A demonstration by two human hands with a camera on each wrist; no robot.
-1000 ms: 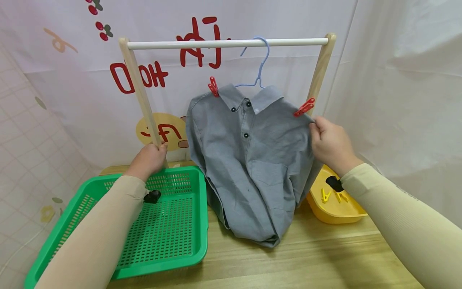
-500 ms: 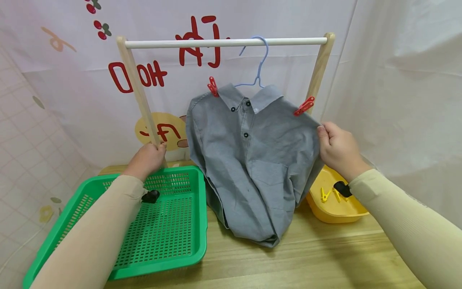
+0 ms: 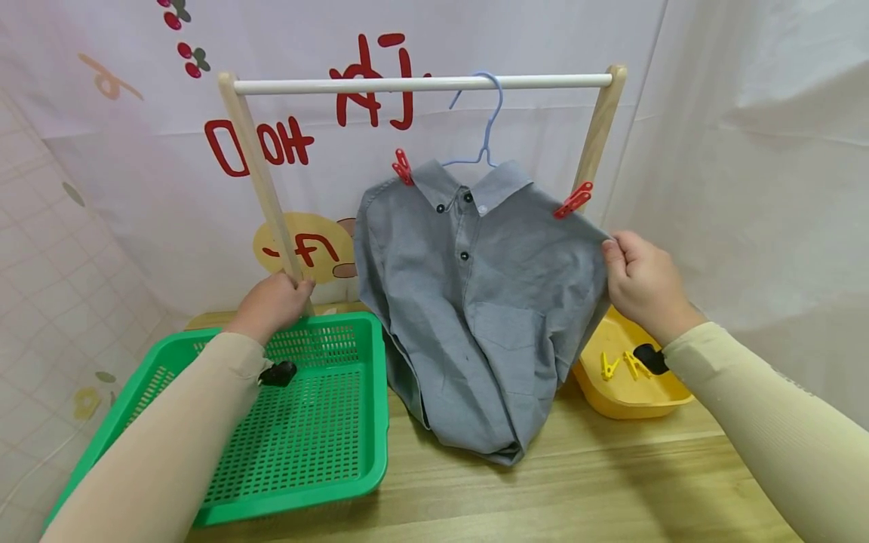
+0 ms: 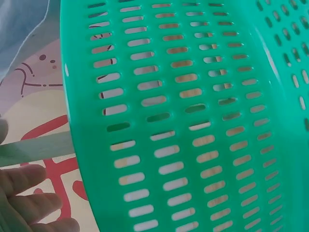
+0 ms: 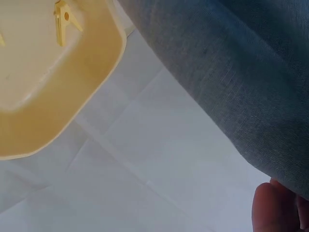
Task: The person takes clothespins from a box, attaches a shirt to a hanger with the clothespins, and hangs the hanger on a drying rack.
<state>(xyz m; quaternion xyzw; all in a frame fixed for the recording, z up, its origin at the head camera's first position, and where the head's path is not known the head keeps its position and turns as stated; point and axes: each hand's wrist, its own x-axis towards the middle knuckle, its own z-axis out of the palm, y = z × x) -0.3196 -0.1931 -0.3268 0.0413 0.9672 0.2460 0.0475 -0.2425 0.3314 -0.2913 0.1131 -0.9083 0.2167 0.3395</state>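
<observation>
A grey button-up shirt [image 3: 502, 271] hangs from a blue hanger [image 3: 487, 136] on the white bar of a small wooden rack [image 3: 421, 84]. Red clothespins clip its shoulders, one on the left [image 3: 402, 167] and one on the right [image 3: 574, 200]. My right hand [image 3: 645, 283] pinches the shirt's right-side sleeve edge and holds it out sideways; in the right wrist view the fingertips [image 5: 273, 205] meet the cloth's edge. My left hand [image 3: 271, 305] holds the rack's left post [image 3: 261, 181] low down, the post lying between thumb and fingers in the left wrist view.
A green perforated basket [image 3: 382, 452] stands at the left, under my left forearm. On the right, a yellow tub [image 3: 627, 411] holds yellow clothespins [image 3: 609, 366]. Both stand on a wooden table [image 3: 543, 498], with a printed white cloth [image 3: 543, 38] behind.
My right hand has moved outward and slightly down, drawing the shirt's sleeve edge to the right. The left hand stays on the post.
</observation>
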